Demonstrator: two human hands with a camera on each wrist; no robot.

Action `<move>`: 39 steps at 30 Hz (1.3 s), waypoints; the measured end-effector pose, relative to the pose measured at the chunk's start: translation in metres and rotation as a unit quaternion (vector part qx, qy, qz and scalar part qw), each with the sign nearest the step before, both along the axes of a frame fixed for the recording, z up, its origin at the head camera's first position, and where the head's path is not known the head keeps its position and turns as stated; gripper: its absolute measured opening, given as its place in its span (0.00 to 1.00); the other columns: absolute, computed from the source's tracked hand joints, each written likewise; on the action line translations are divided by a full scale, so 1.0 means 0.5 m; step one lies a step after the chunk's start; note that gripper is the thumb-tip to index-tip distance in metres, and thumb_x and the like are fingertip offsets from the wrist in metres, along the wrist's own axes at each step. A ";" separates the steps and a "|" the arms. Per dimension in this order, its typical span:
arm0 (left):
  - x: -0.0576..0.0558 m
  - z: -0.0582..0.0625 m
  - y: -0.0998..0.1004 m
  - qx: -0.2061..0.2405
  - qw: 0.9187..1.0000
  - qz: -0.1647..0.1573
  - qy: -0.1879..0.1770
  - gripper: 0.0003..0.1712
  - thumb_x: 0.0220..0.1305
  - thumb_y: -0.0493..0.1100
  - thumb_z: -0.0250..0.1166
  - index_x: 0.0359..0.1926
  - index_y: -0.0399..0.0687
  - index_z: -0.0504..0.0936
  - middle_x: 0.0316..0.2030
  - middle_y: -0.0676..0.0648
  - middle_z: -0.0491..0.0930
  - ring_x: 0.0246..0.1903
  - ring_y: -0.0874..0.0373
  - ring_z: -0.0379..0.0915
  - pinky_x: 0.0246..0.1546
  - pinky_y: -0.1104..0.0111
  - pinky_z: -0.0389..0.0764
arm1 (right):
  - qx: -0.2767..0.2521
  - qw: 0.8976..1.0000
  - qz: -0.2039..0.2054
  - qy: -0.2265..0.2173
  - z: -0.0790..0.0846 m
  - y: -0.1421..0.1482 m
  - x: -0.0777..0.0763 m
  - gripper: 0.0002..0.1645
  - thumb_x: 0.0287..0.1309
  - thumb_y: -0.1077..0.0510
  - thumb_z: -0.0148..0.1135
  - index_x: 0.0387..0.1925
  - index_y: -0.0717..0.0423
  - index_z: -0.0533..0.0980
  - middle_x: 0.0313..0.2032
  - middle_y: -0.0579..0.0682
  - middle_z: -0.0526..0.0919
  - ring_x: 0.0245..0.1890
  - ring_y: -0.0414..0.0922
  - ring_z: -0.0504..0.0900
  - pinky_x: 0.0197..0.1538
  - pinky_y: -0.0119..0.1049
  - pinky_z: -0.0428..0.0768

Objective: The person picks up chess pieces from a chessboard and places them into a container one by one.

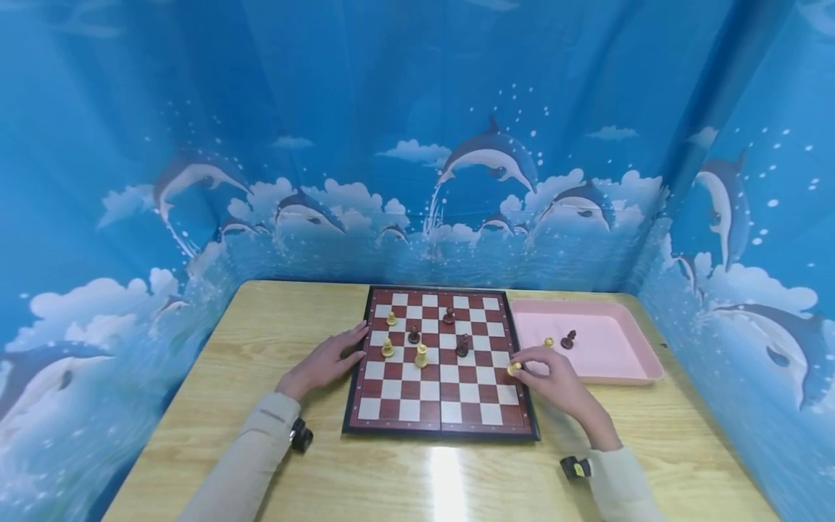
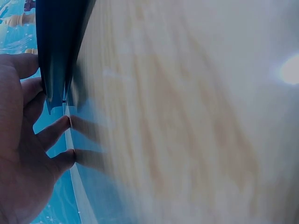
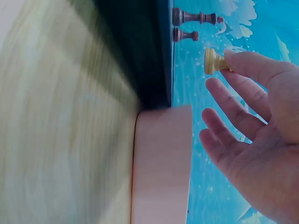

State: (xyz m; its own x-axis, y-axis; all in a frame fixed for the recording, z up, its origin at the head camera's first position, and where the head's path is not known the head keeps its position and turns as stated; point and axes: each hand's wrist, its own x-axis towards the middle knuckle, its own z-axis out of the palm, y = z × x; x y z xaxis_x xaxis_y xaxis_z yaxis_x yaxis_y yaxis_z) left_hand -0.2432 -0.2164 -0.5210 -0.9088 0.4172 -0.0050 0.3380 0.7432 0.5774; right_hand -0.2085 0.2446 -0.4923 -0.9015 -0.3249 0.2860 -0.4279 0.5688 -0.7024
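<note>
A red-and-white chessboard (image 1: 411,409) with a dark rim lies on the wooden table. My left hand (image 1: 330,360) touches its left edge, fingers extended; in the left wrist view the fingertips (image 2: 63,122) reach the rim and the table. Between thumb and index finger, my right hand (image 1: 554,380) pinches a pale yellow chess piece (image 3: 211,61) over the board's right edge. Its base shows, but the fingers cover its top. On the board stand yellow pieces, among them a taller one (image 1: 421,356), and dark pieces, including a tall one (image 1: 462,346) and a pawn (image 1: 414,334).
Right of the board sits a shallow pink tray (image 1: 620,362), holding a dark chess piece (image 1: 569,339) and a yellow one (image 1: 549,341). A blue dolphin-print curtain (image 1: 417,239) hangs behind and around the table (image 1: 261,319).
</note>
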 end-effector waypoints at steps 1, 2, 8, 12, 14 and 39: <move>0.000 0.000 0.000 0.000 1.000 0.000 0.000 0.35 0.79 0.54 0.53 0.79 0.51 0.56 0.80 0.45 0.51 0.77 0.40 0.50 0.75 0.37 0.51 | -0.001 1.000 -0.001 0.003 0.000 0.004 0.001 0.11 0.54 0.68 0.74 0.40 0.59 0.86 0.46 0.58 0.88 0.50 0.56 0.84 0.57 0.56 0.83; 0.000 0.000 0.000 0.000 1.000 -0.001 0.000 0.35 0.79 0.54 0.53 0.79 0.51 0.56 0.80 0.45 0.51 0.77 0.40 0.50 0.75 0.37 0.51 | -0.001 1.000 -0.002 0.006 -0.001 0.008 0.002 0.10 0.54 0.67 0.74 0.40 0.59 0.86 0.46 0.57 0.88 0.50 0.56 0.84 0.56 0.56 0.84; -0.002 -0.002 -0.001 0.001 1.000 0.001 -0.005 0.35 0.79 0.54 0.53 0.79 0.51 0.56 0.80 0.46 0.51 0.78 0.41 0.49 0.75 0.38 0.50 | -0.003 1.000 -0.019 -0.001 -0.005 0.038 0.008 0.10 0.56 0.64 0.75 0.41 0.56 0.87 0.45 0.54 0.89 0.49 0.52 0.84 0.52 0.43 0.87; -0.001 -0.004 -0.001 -0.001 1.000 -0.001 -0.003 0.35 0.79 0.54 0.53 0.79 0.51 0.56 0.80 0.45 0.50 0.77 0.40 0.50 0.75 0.38 0.50 | -0.015 0.999 -0.031 -0.028 -0.010 0.060 0.015 0.11 0.56 0.66 0.74 0.43 0.59 0.86 0.48 0.59 0.87 0.51 0.43 0.82 0.49 0.31 0.86; -0.001 -0.005 -0.003 -0.001 1.000 -0.002 0.000 0.35 0.79 0.54 0.53 0.79 0.50 0.56 0.80 0.45 0.50 0.77 0.39 0.50 0.75 0.37 0.50 | -0.030 0.998 -0.029 -0.038 -0.013 0.071 0.018 0.11 0.56 0.68 0.73 0.43 0.62 0.85 0.49 0.63 0.85 0.51 0.36 0.81 0.46 0.28 0.86; -0.002 -0.007 -0.005 0.008 1.000 0.000 -0.003 0.35 0.79 0.54 0.52 0.79 0.51 0.56 0.80 0.45 0.50 0.78 0.40 0.49 0.76 0.37 0.49 | 0.034 0.989 -0.143 0.005 -0.025 0.198 0.010 0.10 0.64 0.60 0.69 0.46 0.57 0.85 0.49 0.61 0.87 0.54 0.33 0.75 0.60 0.48 0.76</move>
State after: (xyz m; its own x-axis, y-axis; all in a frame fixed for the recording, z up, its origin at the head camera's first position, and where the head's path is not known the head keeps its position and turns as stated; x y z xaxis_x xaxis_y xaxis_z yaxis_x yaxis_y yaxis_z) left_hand -0.2443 -0.2187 -0.5244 -0.9088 0.4172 -0.0046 0.3340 0.7342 0.5911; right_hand -0.2035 0.3434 -0.5047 -0.9562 -0.0766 0.2824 -0.2504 0.7133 -0.6546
